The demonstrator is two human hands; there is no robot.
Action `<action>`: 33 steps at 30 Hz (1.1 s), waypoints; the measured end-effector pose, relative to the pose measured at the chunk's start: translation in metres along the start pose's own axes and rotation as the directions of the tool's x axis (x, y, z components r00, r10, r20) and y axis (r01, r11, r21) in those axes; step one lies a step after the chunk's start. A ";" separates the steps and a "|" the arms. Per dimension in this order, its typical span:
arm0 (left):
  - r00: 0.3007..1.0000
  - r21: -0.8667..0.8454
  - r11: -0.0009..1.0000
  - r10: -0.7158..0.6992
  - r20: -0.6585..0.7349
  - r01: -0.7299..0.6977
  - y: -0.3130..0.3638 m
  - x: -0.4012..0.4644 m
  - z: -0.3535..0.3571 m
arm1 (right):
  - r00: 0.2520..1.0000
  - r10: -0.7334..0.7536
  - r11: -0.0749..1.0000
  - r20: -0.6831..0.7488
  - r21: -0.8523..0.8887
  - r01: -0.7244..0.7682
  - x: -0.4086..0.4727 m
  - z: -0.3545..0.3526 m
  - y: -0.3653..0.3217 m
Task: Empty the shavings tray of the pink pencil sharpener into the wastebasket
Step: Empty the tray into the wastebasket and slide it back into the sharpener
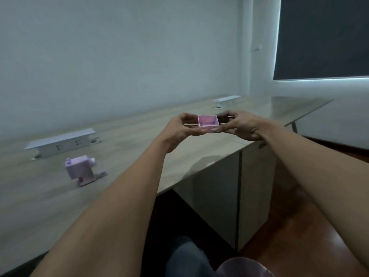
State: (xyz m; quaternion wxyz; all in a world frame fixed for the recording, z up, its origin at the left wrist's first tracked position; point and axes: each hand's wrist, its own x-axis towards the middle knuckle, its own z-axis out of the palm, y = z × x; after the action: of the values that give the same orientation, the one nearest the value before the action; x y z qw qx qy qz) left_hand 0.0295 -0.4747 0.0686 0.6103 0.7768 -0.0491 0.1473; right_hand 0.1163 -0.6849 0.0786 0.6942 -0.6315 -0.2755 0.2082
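Head view, looking forward and down along both bare forearms: I see the small pink open-topped plastic shavings tray (207, 123) held up between my two hands, raised above the long pale wood-grain counter (127, 140) near its front edge. My left hand (180, 129) is closed on the tray's left end, fingers curled over the top and thumb under, and my right hand (237, 124) pinches the right end in the same way, so the tray sits level with its opening facing up towards the camera. Its inside looks pink and bare, though the picture is too soft for me to be sure of small bits. The pink boxy plastic pencil sharpener (80, 169) stands well apart on the counter, down to the left, with a small pale knob at one upper corner and a flat foot at its base. Just behind it lies a white rectangular power socket box (61, 142) with dark outlets on its face; a second white socket box (226, 99) rests far back along the counter. I can read no brand, label or writing on any of them. At the bottom edge, a rounded mauve rim (245, 266) shows beside dark trousers; I cannot tell whether it is the wastebasket.
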 end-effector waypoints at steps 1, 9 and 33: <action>1.000 0.014 1.000 0.001 -0.018 -0.001 0.005 -0.004 -0.015 | 1.000 0.001 1.000 0.028 -0.004 -0.001 0.009 0.013 -0.004; 0.976 0.127 0.992 0.002 -0.217 0.026 0.033 -0.057 -0.130 | 0.968 -0.032 0.999 0.251 0.016 0.028 0.067 0.128 -0.022; 0.743 0.156 0.928 -0.162 -0.649 0.339 -0.042 -0.242 -0.326 | 0.857 -0.046 0.955 0.513 -0.229 0.188 0.141 0.340 0.082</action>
State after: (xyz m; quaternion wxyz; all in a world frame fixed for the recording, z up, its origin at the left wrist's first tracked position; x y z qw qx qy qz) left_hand -0.2455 -0.1757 0.0285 0.4966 0.7569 0.2822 0.3175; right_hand 0.0096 -0.3265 0.0315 0.5169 -0.6261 -0.5107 0.2828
